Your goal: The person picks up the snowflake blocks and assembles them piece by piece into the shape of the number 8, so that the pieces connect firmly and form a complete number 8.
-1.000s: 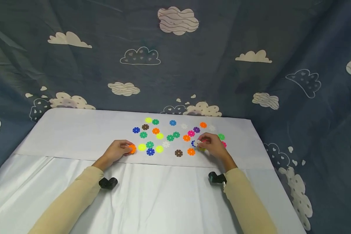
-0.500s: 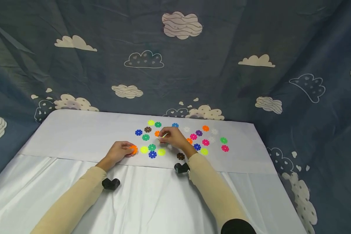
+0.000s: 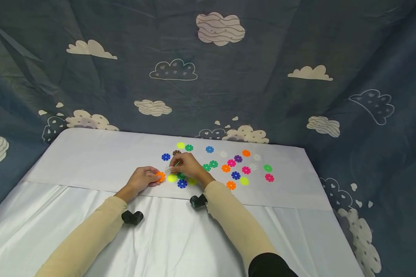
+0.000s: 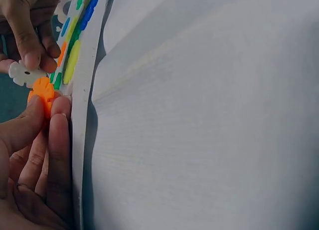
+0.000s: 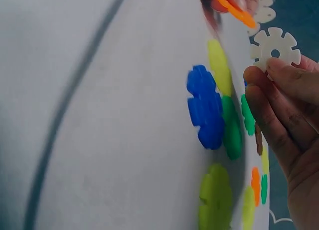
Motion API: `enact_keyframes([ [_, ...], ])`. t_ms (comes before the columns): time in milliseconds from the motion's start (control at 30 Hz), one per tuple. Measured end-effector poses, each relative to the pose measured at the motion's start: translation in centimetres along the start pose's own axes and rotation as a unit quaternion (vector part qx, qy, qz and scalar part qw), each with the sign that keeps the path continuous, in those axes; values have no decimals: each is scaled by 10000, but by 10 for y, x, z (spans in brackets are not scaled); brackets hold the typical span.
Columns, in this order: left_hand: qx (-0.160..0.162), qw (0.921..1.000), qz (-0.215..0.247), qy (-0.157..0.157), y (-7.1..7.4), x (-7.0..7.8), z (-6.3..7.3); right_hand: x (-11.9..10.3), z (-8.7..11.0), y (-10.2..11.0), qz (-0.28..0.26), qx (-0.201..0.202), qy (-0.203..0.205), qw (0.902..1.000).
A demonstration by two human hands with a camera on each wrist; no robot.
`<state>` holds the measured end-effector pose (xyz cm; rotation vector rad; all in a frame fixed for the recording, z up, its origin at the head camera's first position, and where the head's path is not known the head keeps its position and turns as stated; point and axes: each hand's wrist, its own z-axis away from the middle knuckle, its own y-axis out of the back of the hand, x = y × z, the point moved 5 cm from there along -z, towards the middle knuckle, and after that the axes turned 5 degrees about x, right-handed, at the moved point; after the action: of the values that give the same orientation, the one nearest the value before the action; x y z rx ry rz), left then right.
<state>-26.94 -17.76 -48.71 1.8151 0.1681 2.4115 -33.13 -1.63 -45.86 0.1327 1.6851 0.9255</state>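
My left hand (image 3: 143,179) pinches an orange snowflake-shaped plastic disc (image 3: 161,176) between thumb and fingers near the front of the white board. Just right of it, my right hand (image 3: 187,164) pinches a white notched disc (image 5: 274,40) by its edge. In the left wrist view the white disc (image 4: 25,74) sits close beside the orange disc (image 4: 44,93); whether they touch is unclear. Below my right hand lie a blue disc (image 3: 182,184) and a yellow disc (image 3: 172,177). The right hand and forearm hide some discs.
Several loose discs are scattered to the right, among them orange (image 3: 231,185), purple (image 3: 238,158), pink (image 3: 269,177) and green (image 3: 268,168) ones. The white board (image 3: 100,157) lies on a white cloth (image 3: 166,238). A dark cloud-patterned curtain (image 3: 263,88) hangs behind.
My right hand has moved left across the discs, carrying the white disc from the right-hand group to beside the orange one. The left hand has stayed in place, pinching the orange disc.
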Motion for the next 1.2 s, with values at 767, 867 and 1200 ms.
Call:
enact_keyframes([
  [767, 312, 9990, -18, 310, -2, -5, -1, -16, 5, -12, 462, 158, 137, 9987],
  [867, 437, 9982, -75, 398, -2, -5, -1, -19, 6, -14, 554, 143, 172, 9982],
  [1200, -447, 9989, -74, 105, -2, -1, -1, -16, 5, -9, 242, -86, 311, 9992],
])
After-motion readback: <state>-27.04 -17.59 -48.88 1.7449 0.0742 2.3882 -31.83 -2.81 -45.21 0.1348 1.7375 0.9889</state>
